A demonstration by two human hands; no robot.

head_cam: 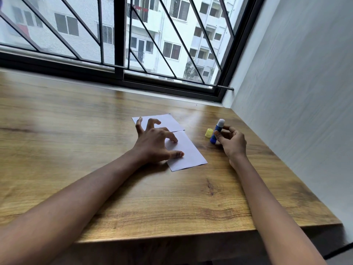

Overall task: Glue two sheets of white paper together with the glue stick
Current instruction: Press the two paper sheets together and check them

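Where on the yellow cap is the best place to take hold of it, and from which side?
Probably by its round side wall, pinched from above between thumb and fingertip. The yellow cap stands on the wooden table, small and squat. The glue stick, held in the right hand, stands close on its right, so coming down from above or from the left avoids it. The left hand rests on the near paper sheet.

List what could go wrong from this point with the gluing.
1. The glue stick is uncapped with its white tip exposed; held in the right hand over bare table, it may smear the wood.
2. Only a few fingertips of the left hand pin the near sheet, so it could slide under the stroke.
3. The far sheet lies loose and may shift.
4. The yellow cap could get knocked away.
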